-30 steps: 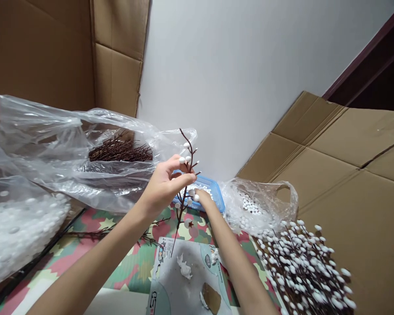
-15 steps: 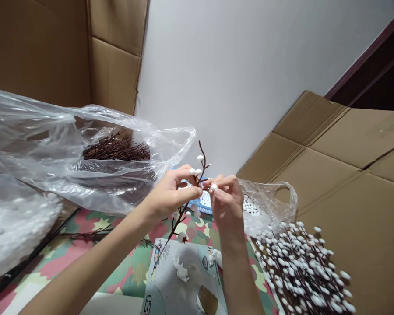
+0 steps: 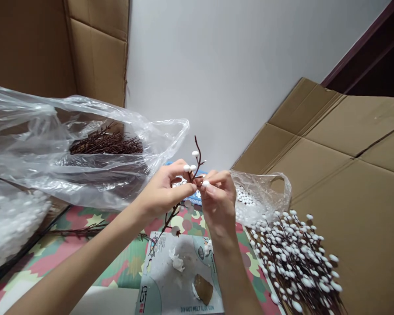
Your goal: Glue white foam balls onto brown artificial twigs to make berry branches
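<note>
Left hand [image 3: 166,188], half curled, pinched a dark branch [image 3: 198,164] between thumb and fingers; the right hand [image 3: 218,197], drawn together at its fingertips, gripped one white berry [image 3: 205,183] by a side twig, just beside the left thumb. Whether the twig had entered it could not be told. Good handling probably called for a left pinch close to that twig, so it would not bend, and a straight, light push along the tip. Below the hands lay a printed glue-gun card [image 3: 169,284] bearing a white lump [image 3: 176,261] and a brown scrap [image 3: 202,288]. Beyond the hands, partly hidden, sat a blue basket [image 3: 195,201]; right of the right hand, a bundle of berried branches [image 3: 298,258]; past the left hand, bagged bare twigs [image 3: 107,142]. One second earlier the right hand was reaching into the basket; now it was up at the branch, berry in its fingertips
</note>
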